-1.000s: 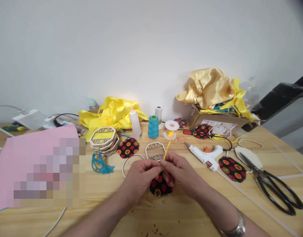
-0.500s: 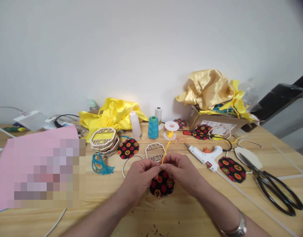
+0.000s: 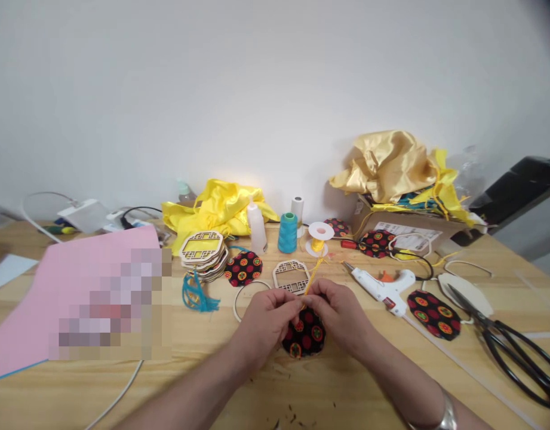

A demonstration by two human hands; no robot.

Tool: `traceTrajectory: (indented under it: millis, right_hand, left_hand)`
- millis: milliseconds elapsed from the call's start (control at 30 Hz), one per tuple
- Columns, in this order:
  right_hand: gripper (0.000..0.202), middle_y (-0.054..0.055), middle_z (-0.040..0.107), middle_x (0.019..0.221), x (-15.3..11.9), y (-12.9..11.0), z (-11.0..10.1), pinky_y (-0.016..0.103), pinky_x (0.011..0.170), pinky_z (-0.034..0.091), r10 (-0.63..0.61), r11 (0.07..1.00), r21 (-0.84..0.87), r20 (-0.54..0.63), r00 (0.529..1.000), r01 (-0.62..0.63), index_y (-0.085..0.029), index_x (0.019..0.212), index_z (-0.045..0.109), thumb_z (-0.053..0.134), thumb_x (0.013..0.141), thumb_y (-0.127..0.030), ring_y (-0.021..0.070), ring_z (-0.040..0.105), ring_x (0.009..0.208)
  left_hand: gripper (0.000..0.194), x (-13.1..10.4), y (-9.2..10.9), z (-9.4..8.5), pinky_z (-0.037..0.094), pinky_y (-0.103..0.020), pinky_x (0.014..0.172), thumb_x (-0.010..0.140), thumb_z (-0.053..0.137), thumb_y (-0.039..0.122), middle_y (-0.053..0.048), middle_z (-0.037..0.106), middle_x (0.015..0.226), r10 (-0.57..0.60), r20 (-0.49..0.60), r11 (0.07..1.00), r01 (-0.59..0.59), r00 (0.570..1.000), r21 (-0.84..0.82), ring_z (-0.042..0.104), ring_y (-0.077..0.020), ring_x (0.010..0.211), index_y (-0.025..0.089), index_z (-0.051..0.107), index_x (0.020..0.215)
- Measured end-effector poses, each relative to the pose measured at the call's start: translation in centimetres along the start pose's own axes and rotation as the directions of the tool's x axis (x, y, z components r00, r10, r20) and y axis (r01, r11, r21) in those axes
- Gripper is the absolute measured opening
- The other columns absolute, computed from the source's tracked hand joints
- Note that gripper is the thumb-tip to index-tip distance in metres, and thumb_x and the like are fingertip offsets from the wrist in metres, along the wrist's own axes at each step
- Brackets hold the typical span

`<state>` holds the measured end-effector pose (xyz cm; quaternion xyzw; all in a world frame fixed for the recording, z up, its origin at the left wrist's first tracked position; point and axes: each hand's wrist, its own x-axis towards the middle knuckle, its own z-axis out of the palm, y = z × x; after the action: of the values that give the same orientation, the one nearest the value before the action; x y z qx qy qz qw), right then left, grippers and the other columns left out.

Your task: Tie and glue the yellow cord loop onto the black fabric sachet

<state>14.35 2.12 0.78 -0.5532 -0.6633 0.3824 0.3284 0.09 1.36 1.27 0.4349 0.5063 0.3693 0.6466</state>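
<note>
My left hand (image 3: 270, 319) and my right hand (image 3: 340, 313) meet at the middle of the table, thumbs and fingertips pinched together. Both are closed on a yellow cord (image 3: 314, 276), which rises from the pinch towards the spool. Just under my fingers lies a round patterned fabric piece (image 3: 305, 337), black with red and orange flowers; whether the cord is fastened to it is hidden. A wooden lattice frame (image 3: 279, 275) sits just beyond my hands. Left of it is a thin pale hoop (image 3: 237, 301), partly covered by my left hand.
Behind stand a yellow cord spool (image 3: 318, 245), a blue thread cone (image 3: 288, 234) and a white bottle (image 3: 257, 228). A glue gun (image 3: 382, 289) and large black scissors (image 3: 516, 352) lie right. Stacked lattice frames (image 3: 202, 248), a blue tassel (image 3: 200, 295) and a pink sheet (image 3: 104, 257) are left.
The whole scene has shifted slightly to the right in view as the head turned. My hands keep the same pinch on the yellow cord above the fabric piece.
</note>
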Motion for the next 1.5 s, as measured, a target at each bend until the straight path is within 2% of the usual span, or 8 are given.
traceTrajectory:
  millis: [200, 400, 533, 667, 800, 1033, 1300, 1500]
  right_hand:
    - [0.021, -0.001, 0.051, 0.059, 0.1, 0.2, 0.2, 0.023, 0.054, 0.034, -0.035, 0.996, -0.085, 0.005, 0.999, 0.035, -0.018, 0.061, 0.048, 0.045, 0.081, -0.023, 0.0127, 0.044, 0.058]
    - [0.023, -0.001, 0.049, 0.058, 0.2, 0.1, 0.2, 0.025, 0.054, 0.033, -0.047, 0.992, -0.118, -0.018, 0.999, 0.045, -0.019, 0.06, 0.043, 0.044, 0.082, -0.024, 0.014, 0.043, 0.058]
    - [0.023, 0.0, 0.049, 0.058, 0.2, 0.1, 0.1, 0.025, 0.056, 0.033, -0.069, 0.988, -0.144, -0.046, 0.997, 0.062, -0.019, 0.06, 0.043, 0.044, 0.082, -0.025, 0.0146, 0.044, 0.058]
    - [0.022, 0.0, 0.051, 0.06, 0.1, 0.4, 0.1, 0.026, 0.056, 0.032, -0.112, 0.974, -0.206, -0.082, 0.99, 0.093, -0.019, 0.061, 0.044, 0.045, 0.083, -0.026, 0.0151, 0.044, 0.058]
    - [0.021, 0.0, 0.051, 0.059, 0.0, 0.3, 0.0, 0.026, 0.056, 0.032, -0.129, 0.973, -0.206, -0.121, 0.984, 0.102, -0.019, 0.062, 0.045, 0.046, 0.082, -0.025, 0.0147, 0.044, 0.057]
    - [0.021, -0.002, 0.049, 0.056, 0.0, -0.2, -0.1, 0.023, 0.051, 0.032, 0.005, 0.999, 0.052, -0.048, 0.999, -0.002, -0.018, 0.059, 0.047, 0.048, 0.079, -0.025, 0.012, 0.042, 0.054]
    - [0.023, -0.008, 0.037, 0.043, 0.2, -0.3, 0.1, 0.019, 0.04, 0.022, 0.187, 0.824, 0.521, 0.119, 0.975, -0.222, -0.018, 0.06, 0.044, 0.054, 0.073, -0.034, 0.006, 0.029, 0.04]
    - [0.024, -0.01, 0.036, 0.043, 0.0, -0.8, 0.0, 0.018, 0.041, 0.02, 0.197, 0.736, 0.622, 0.184, 0.963, -0.269, -0.018, 0.062, 0.042, 0.057, 0.072, -0.035, 0.0044, 0.027, 0.04]
  left_hand:
    - [0.016, 0.0, -0.1, -0.3, 0.018, -0.019, 0.038, 0.07, 0.059, 0.028, 0.005, 0.052, 0.049, 0.041, 0.017, 0.998, -0.041, 0.999, 0.042, 0.03, -0.0043, 0.037, 0.013, 0.063, 0.065]
    - [0.015, 0.1, -0.4, -0.3, 0.03, -0.021, 0.045, 0.07, 0.06, 0.028, 0.005, 0.055, 0.05, 0.127, -0.06, 0.986, -0.119, 0.99, 0.12, 0.042, -0.0085, 0.044, 0.015, 0.068, 0.07]
    - [0.014, -0.1, 0.0, -0.4, 0.042, -0.026, 0.061, 0.071, 0.06, 0.026, -0.004, 0.068, 0.086, 0.212, -0.115, 0.967, -0.191, 0.971, 0.168, 0.058, -0.0142, 0.064, 0.016, 0.066, 0.063]
    - [0.01, -0.2, 0.3, -0.5, 0.039, -0.032, 0.088, 0.071, 0.06, 0.019, -0.009, 0.06, 0.114, 0.31, -0.142, 0.938, -0.278, 0.94, 0.208, 0.056, -0.0207, 0.099, 0.016, 0.067, 0.064]
    - [0.008, -0.2, -0.5, -0.5, 0.034, -0.037, 0.098, 0.071, 0.06, 0.017, -0.01, 0.049, 0.128, 0.405, -0.104, 0.893, -0.369, 0.908, 0.257, 0.05, -0.0222, 0.112, 0.018, 0.066, 0.066]
    - [0.016, -0.5, -1.8, -0.3, 0.029, -0.041, 0.103, 0.076, 0.055, 0.013, -0.008, 0.03, 0.141, 0.584, 0.044, 0.661, -0.506, 0.811, 0.555, 0.035, -0.0247, 0.126, 0.021, 0.069, 0.075]
    - [0.022, -0.4, -1.8, -0.3, 0.037, -0.039, 0.099, 0.079, 0.051, 0.012, -0.007, 0.036, 0.136, 0.592, 0.123, 0.586, -0.53, 0.797, 0.613, 0.042, -0.0239, 0.121, 0.022, 0.07, 0.076]
    - [0.022, -0.6, -1.3, -0.2, 0.041, -0.034, 0.093, 0.08, 0.051, 0.012, -0.008, 0.045, 0.128, 0.573, 0.149, 0.59, -0.532, 0.806, 0.607, 0.048, -0.0218, 0.113, 0.021, 0.07, 0.073]
